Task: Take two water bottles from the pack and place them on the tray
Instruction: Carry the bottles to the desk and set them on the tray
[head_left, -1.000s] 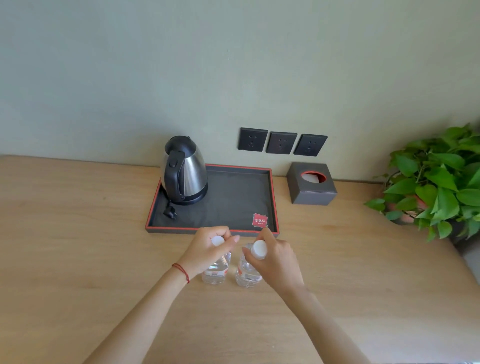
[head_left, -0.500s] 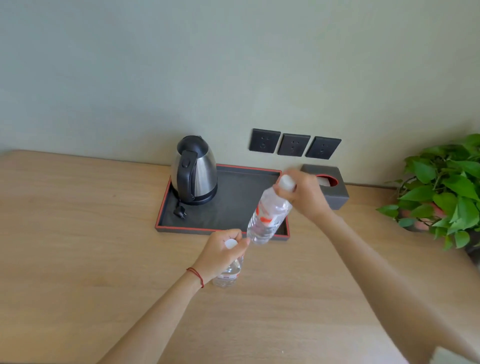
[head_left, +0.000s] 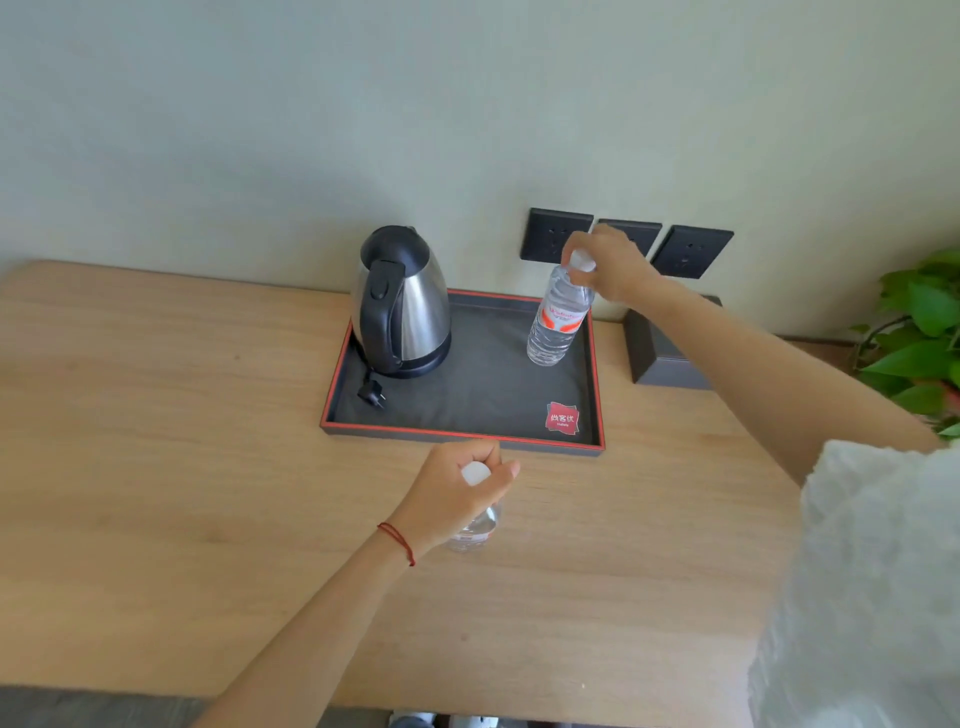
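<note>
A dark tray (head_left: 483, 400) with a red rim lies on the wooden table against the wall. A clear water bottle (head_left: 558, 319) with a red label stands at the tray's back right, slightly tilted; my right hand (head_left: 610, 265) grips its white cap from above. A second water bottle (head_left: 475, 530) stands upright on the table just in front of the tray, and my left hand (head_left: 457, 493) is closed around its cap and neck, hiding most of it. No pack is in view.
A steel kettle (head_left: 402, 301) with its plug (head_left: 371, 397) fills the tray's left part; a red logo tag (head_left: 562, 417) lies at front right. A dark tissue box (head_left: 660, 353) sits right of the tray, a green plant (head_left: 919, 332) beyond it. Wall sockets (head_left: 691, 252) are behind.
My right hand carried its bottle from the table over the tray's front edge and stood it at the back right of the tray. My left hand kept hold of the other bottle.
</note>
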